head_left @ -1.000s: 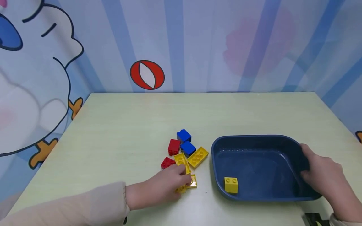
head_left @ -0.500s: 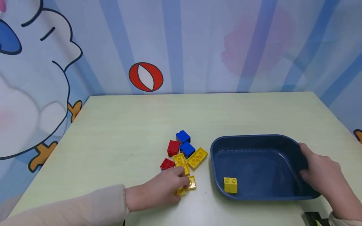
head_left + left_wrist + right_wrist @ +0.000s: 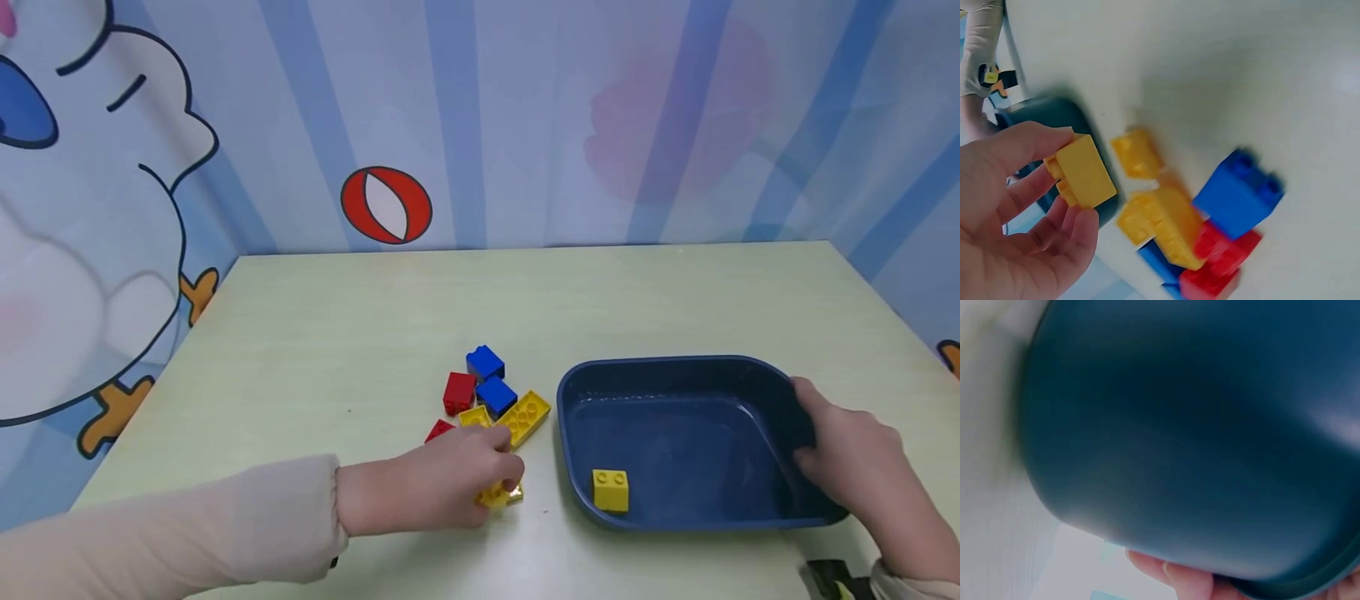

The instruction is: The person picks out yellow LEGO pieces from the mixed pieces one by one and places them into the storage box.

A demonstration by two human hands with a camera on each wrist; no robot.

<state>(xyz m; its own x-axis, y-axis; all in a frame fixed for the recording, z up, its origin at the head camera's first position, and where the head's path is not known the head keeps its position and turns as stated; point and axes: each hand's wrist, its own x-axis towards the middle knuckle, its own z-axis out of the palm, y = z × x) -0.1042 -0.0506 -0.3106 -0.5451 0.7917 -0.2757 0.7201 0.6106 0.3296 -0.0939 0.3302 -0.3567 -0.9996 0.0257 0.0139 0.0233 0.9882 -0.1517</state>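
Note:
My left hand (image 3: 450, 483) pinches a yellow toy building brick (image 3: 1085, 172) between thumb and fingertips, its studs facing the palm in the left wrist view. Below that hand lies another yellow brick (image 3: 1138, 153). Just beyond the knuckles are a long yellow brick (image 3: 527, 417), red bricks (image 3: 459, 392) and blue bricks (image 3: 497, 396), partly covered by the hand. A dark blue tray (image 3: 690, 442) stands to the right, with one yellow brick (image 3: 611, 492) in its near left corner. My right hand (image 3: 858, 462) grips the tray's right side, thumb over the rim.
Everything sits on a pale wood-look table (image 3: 337, 333). A cartoon-printed wall (image 3: 517, 125) rises behind its far edge and along both sides. A small black object (image 3: 832, 575) is beside the right wrist at the bottom edge.
The left hand has risen off the pile and shifted slightly right with a yellow brick in its fingers. The right hand and tray stay in place.

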